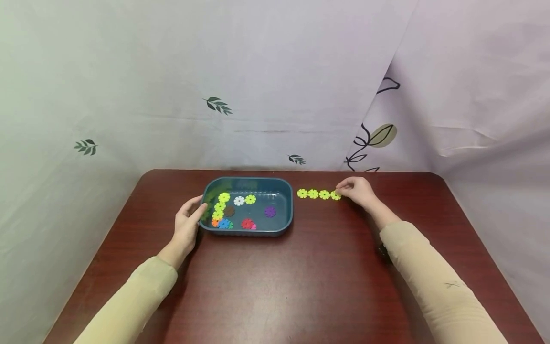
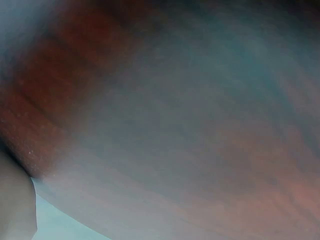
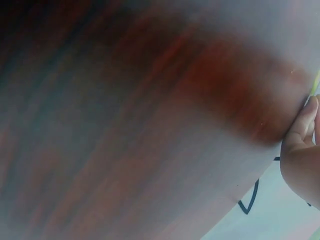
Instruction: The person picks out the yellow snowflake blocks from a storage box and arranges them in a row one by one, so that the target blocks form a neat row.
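Note:
A dark blue plastic tray (image 1: 247, 232) stands toward the back of the table, left of centre. My left hand (image 1: 187, 224) grips its left end, thumb over the rim and fingers along the outer wall. To the right of the tray, several yellow-green snowflake discs (image 1: 313, 194) lie in a straight row. At the row's right end my right hand (image 1: 357, 191) pinches the last yellow-green disc (image 1: 335, 195) between thumb and fingertips. In the right wrist view, a sliver of yellow-green disc (image 3: 315, 82) shows at the fingertips.
Inside the tray are more yellow-green discs (image 1: 219, 206), a white disc (image 1: 238, 201), a brown disc (image 1: 229, 211), a purple disc (image 1: 269, 211), a blue disc (image 1: 223, 223) and a red disc (image 1: 247, 223). A pale leaf-patterned cloth (image 1: 258, 119) hangs behind the reddish-brown table (image 1: 275, 282).

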Demonstrator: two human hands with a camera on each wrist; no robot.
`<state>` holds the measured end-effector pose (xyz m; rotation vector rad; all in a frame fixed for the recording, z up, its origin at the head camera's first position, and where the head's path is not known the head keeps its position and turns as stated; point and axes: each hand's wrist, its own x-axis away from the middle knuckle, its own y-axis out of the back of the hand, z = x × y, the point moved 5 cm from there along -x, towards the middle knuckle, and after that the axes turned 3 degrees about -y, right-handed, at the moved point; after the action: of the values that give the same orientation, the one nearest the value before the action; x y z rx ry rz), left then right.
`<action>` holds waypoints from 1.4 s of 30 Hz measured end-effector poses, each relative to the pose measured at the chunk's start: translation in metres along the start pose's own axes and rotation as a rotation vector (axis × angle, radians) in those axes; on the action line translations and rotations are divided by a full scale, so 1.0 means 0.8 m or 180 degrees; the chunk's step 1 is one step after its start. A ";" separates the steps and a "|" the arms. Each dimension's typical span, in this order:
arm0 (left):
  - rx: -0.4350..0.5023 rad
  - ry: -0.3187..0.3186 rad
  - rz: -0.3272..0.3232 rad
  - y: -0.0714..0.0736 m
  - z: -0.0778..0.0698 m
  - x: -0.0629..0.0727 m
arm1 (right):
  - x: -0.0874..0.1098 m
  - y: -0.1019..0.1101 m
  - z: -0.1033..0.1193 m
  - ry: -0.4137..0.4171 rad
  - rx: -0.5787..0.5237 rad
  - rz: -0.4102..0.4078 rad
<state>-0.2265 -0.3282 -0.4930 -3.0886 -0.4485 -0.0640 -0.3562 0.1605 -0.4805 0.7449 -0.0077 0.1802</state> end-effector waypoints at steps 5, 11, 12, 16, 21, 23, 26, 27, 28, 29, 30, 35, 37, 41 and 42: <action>-0.0104 0.0067 0.0073 0.000 0.000 0.001 | 0.001 0.003 0.000 -0.0112 -0.0132 0.0007; -0.0059 0.0061 0.0057 -0.002 0.000 0.001 | 0.003 0.005 0.006 -0.0150 -0.0200 0.0061; -0.0038 0.0050 0.0055 -0.003 0.000 0.001 | 0.003 0.005 0.006 -0.0159 -0.0193 0.0063; 0.0055 0.0013 0.0054 -0.005 0.002 0.000 | 0.001 0.006 0.010 -0.0123 -0.0196 0.0081; 0.0098 -0.0043 0.0063 -0.004 0.002 -0.001 | -0.003 0.008 0.023 -0.0021 -0.0174 0.0068; 0.0106 -0.0078 0.0078 -0.003 0.001 -0.001 | -0.005 0.008 0.030 -0.0005 -0.0151 0.0058; 0.0130 -0.0118 0.0065 -0.002 -0.001 -0.001 | -0.005 0.007 0.040 0.0046 -0.0131 0.0045; 0.0118 -0.0129 0.0062 -0.002 -0.001 -0.001 | -0.005 0.007 0.044 0.0070 -0.0129 0.0032; 0.0107 -0.0135 0.0062 -0.002 -0.001 0.000 | -0.006 0.006 0.047 0.0094 -0.0136 0.0018; 0.0096 -0.0134 0.0065 -0.002 -0.001 0.000 | -0.006 0.005 0.050 0.0122 -0.0136 -0.0004; 0.0089 -0.0128 0.0058 -0.001 -0.001 0.000 | -0.006 0.004 0.054 0.0146 -0.0156 -0.0010; 0.0055 -0.0062 0.0042 0.000 0.001 -0.001 | -0.005 -0.003 0.069 0.0232 -0.0203 -0.0038; 0.0052 -0.0051 0.0033 0.000 0.002 -0.001 | -0.005 -0.005 0.075 0.0249 -0.0209 -0.0027; 0.0073 -0.0083 0.0050 0.000 0.001 -0.001 | -0.004 -0.011 0.088 0.0311 -0.0275 0.0001; 0.0084 -0.0090 0.0053 0.000 0.001 -0.001 | -0.004 -0.012 0.091 0.0318 -0.0304 0.0008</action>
<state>-0.2269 -0.3283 -0.4938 -3.0704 -0.4212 -0.0142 -0.3532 0.1041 -0.4334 0.6400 0.0774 0.2178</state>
